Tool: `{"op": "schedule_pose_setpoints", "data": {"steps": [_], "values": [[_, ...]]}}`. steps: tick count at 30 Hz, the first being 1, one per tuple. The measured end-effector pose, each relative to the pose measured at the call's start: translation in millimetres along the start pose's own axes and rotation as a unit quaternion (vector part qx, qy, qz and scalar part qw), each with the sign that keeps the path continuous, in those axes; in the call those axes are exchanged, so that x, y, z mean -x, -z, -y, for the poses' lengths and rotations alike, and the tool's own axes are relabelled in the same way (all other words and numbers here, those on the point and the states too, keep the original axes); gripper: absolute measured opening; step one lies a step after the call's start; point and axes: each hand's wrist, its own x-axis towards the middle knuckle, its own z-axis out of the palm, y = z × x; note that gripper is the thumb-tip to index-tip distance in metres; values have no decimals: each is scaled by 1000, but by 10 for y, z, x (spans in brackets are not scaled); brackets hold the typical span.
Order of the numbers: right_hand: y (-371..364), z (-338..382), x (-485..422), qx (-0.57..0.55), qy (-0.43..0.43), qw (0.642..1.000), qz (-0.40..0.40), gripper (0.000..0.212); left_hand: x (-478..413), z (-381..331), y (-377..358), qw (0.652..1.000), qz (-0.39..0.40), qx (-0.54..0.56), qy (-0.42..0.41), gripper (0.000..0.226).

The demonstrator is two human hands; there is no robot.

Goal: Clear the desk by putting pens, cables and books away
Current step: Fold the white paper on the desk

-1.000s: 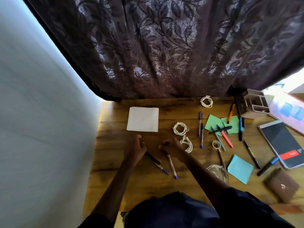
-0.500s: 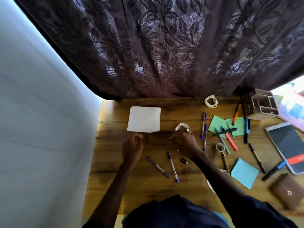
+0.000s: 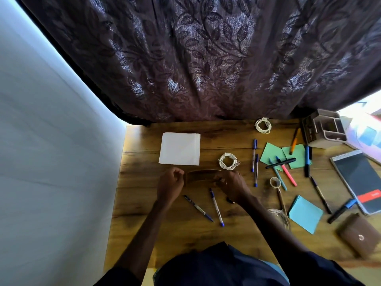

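The left hand (image 3: 170,183) and right hand (image 3: 233,185) curl round the ends of a long brown pouch (image 3: 203,176), likely light and floppy, best held at both ends.

A wood-grain desk (image 3: 144,213) is pushed against a dark, leaf-patterned curtain (image 3: 206,58) that hangs in folds across the back, with a plain pale wall (image 3: 41,162) along its left side and bright daylight (image 3: 369,104) at the curtain's right edge.
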Motion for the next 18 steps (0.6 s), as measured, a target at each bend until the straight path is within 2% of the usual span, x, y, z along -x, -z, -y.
{"op": "schedule_pose_setpoints", "data": {"steps": [8,14,18], "values": [[-30,102,88,-30,42,999,-16,20,23,15,-90,1000,-5,12,12,20],[291,-291,285,-20,-2,998,-53,15,60,-93,-242,997,70,38,4,21],[383,-329,307,-6,-3,998,-59,18,49,-114,-292,996,82,27,-1,22]]}}
